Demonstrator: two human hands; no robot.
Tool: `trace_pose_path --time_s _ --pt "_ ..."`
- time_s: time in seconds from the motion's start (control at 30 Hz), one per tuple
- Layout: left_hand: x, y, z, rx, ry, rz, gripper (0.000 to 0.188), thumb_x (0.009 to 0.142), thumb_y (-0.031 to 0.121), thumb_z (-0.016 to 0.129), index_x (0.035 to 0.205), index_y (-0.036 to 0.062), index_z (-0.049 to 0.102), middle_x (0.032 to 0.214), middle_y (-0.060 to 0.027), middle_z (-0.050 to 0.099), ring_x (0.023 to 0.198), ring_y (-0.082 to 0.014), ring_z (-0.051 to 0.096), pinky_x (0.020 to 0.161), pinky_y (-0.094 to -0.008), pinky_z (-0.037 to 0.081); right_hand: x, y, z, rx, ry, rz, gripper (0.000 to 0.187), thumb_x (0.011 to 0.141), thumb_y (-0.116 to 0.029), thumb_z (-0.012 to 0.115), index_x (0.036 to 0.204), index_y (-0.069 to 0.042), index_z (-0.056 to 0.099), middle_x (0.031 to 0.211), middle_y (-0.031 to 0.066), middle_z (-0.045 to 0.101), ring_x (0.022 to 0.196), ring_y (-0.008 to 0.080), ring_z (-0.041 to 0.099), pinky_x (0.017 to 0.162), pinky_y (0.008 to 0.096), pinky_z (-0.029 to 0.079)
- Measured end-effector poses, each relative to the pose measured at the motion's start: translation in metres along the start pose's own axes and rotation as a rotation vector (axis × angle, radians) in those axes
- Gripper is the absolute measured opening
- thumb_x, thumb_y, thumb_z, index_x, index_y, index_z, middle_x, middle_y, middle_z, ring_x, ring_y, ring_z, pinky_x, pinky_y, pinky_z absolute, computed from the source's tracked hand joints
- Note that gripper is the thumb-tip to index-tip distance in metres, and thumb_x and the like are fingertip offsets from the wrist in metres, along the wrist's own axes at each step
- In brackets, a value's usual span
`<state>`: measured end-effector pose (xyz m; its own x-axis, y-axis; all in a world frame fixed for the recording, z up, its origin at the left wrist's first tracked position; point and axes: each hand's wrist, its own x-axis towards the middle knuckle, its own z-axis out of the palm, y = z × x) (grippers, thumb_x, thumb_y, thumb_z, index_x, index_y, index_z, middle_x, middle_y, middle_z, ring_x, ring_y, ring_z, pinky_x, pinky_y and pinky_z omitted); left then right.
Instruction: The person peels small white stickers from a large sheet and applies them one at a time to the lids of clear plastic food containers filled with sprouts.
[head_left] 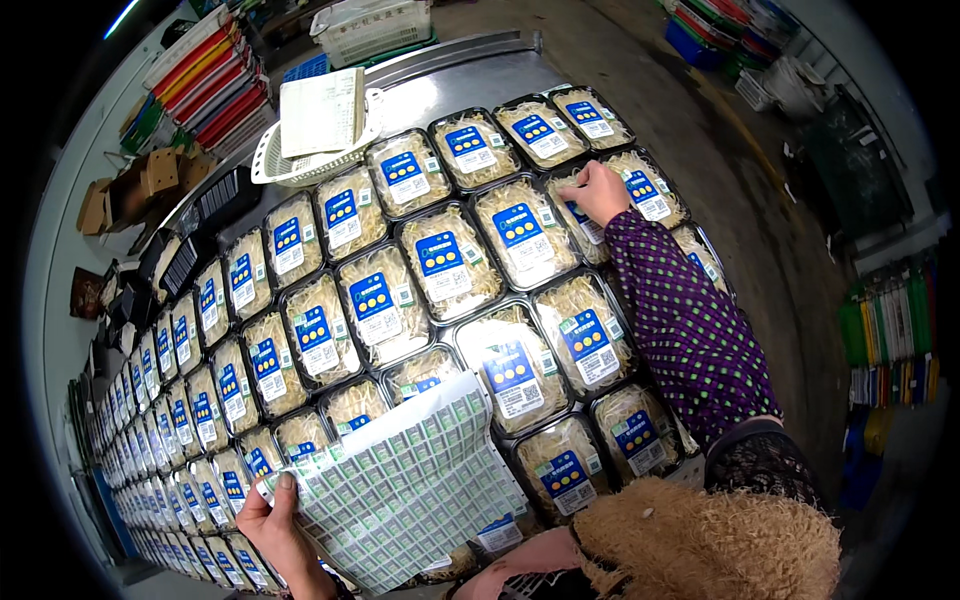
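Observation:
My left hand (278, 535) grips the lower left edge of a sticker sheet (405, 480), thumb on top. Rows of small green-and-white stickers cover it, with a bare strip along its upper edge. The sheet hangs over several black trays of bean sprouts, partly hiding them. At the far right, my right hand (598, 192) is pinched over a bean sprout tray (562, 215), its fingertips at the blue-and-white label. What the fingertips hold, if anything, is too small to make out. Nearby trays, such as one bean sprout tray (440, 262), carry a small sticker beside the label.
Packed trays stand in close rows across the metal table (455, 85). A white basket (275, 165) with an open notebook (322, 112) sits at the back. Empty black trays (190, 262) are stacked at the left. Coloured crates (205, 85) and a cardboard box (150, 190) stand beyond.

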<state>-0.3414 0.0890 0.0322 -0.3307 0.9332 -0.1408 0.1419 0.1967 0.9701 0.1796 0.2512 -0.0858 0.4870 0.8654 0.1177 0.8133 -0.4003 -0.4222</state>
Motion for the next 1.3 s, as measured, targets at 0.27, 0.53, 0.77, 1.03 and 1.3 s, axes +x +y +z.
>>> trace_pose_path --time_s 0.27,0.53,0.77,1.03,1.3 --pt "-0.004 -0.001 -0.001 -0.004 -0.006 0.046 0.009 0.082 0.002 0.069 0.088 -0.0048 0.067 0.073 -0.0014 0.064 0.062 -0.0052 0.052 0.059 -0.019 0.039 -0.018 -0.061 0.061 0.856 -0.215 0.098 0.025 0.065 -0.002 0.078 0.085 0.001 0.064 0.078 0.0063 0.065 0.068 0.0135 0.06 0.065 0.0262 0.05" --pt "-0.006 -0.003 -0.013 -0.011 0.001 0.026 0.01 0.082 0.004 0.069 0.089 -0.0038 0.068 0.076 -0.0017 0.064 0.066 -0.0062 0.053 0.063 -0.0199 0.041 -0.02 -0.067 0.081 0.175 0.017 -0.108 0.034 0.066 -0.013 0.079 0.089 0.001 0.058 0.078 0.011 0.064 0.071 0.0231 0.064 0.062 0.0346 0.051" --pt "-0.012 -0.004 -0.025 -0.011 0.043 0.001 0.01 0.082 0.004 0.069 0.088 -0.0042 0.067 0.074 -0.0006 0.063 0.066 -0.0057 0.051 0.063 -0.02 0.039 -0.04 -0.131 0.051 0.848 -0.43 0.071 0.035 0.07 -0.013 0.082 0.093 0.0 0.058 0.084 0.0038 0.059 0.065 0.0128 0.057 0.056 0.0273 0.049" --pt "-0.013 -0.003 -0.033 -0.02 0.065 0.049 0.012 0.083 0.009 0.069 0.088 -0.0024 0.066 0.075 0.0013 0.061 0.067 -0.0044 0.049 0.063 -0.0198 0.038 -0.036 -0.169 0.104 0.928 -0.392 0.148 0.033 0.064 0.008 0.071 0.092 0.002 0.054 0.085 0.0093 0.058 0.065 0.0178 0.06 0.052 0.0305 0.051" --pt "-0.011 -0.011 -0.041 -0.053 0.078 0.051 0.012 0.081 0.004 0.07 0.088 -0.0047 0.066 0.072 0.0013 0.061 0.065 -0.004 0.048 0.061 -0.0192 0.036 -0.039 -0.167 0.119 0.181 -0.133 -0.243 0.045 0.061 -0.012 0.08 0.096 0.0 0.055 0.104 0.0215 0.051 0.086 0.0365 0.061 0.079 0.0417 0.052"
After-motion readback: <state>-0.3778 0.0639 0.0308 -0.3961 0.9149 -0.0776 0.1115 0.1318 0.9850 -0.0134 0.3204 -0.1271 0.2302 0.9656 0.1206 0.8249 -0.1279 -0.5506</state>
